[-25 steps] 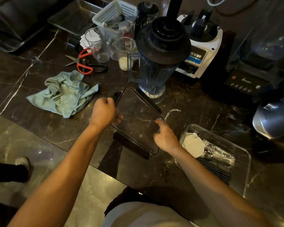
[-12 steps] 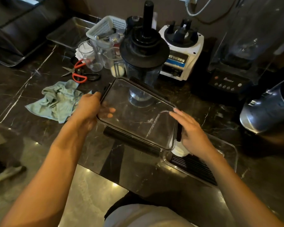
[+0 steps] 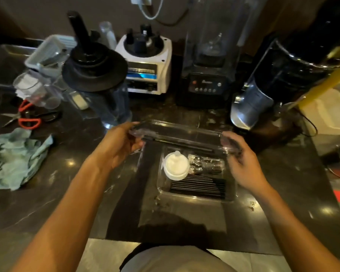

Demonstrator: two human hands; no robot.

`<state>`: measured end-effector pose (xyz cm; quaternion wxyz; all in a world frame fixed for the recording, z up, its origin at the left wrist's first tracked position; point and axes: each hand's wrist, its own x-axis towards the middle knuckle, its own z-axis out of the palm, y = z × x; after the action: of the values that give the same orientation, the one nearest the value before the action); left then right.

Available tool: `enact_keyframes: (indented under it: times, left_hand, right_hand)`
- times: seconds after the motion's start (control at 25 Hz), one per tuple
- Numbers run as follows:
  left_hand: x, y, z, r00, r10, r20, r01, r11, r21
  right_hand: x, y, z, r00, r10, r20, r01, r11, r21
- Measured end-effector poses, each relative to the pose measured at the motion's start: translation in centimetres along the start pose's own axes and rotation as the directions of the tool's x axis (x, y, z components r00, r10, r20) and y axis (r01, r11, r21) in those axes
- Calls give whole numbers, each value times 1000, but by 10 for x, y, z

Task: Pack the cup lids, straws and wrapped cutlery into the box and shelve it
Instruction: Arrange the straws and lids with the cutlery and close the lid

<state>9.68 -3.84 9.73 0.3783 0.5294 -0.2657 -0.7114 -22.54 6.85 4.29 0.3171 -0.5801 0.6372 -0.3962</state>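
Both hands (image 3: pixel 124 142) (image 3: pixel 241 160) gripping blurred clear lid (image 3: pixel 183 134) ends, fingertips behind plastic.

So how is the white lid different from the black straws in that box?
The cup lid is white and round; the straws are black, long and thin. There seems to be one lid or one stack, but many straws lie side by side. The lid sits at the box's left side beside the wrapped cutlery; the straws fill the near edge. Both lie inside the clear box, under the box cover that the left hand and right hand hold.
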Motion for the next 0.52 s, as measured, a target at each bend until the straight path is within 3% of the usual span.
enact_keyframes:
  times: [0.08, 0.2, 0.36, 0.52]
  left_hand:
    - [8, -5, 18, 997, 39, 72, -46, 994, 100]
    - [17, -17, 42, 980, 139, 140, -174, 943, 285]
    - [20, -27, 53, 918, 155, 366, -276, 912, 304]
    - [21, -34, 48, 853, 182, 490, -381, 858, 345]
  right_hand:
    - [-7, 4, -18, 992, 46, -120, -50, 998, -36]
    - [-17, 12, -41, 982, 25, -187, -36, 998, -57]
    - [-29, 13, -61, 952, 129, -276, -101, 988, 113]
    - [-32, 13, -73, 937, 165, -309, -133, 983, 123]
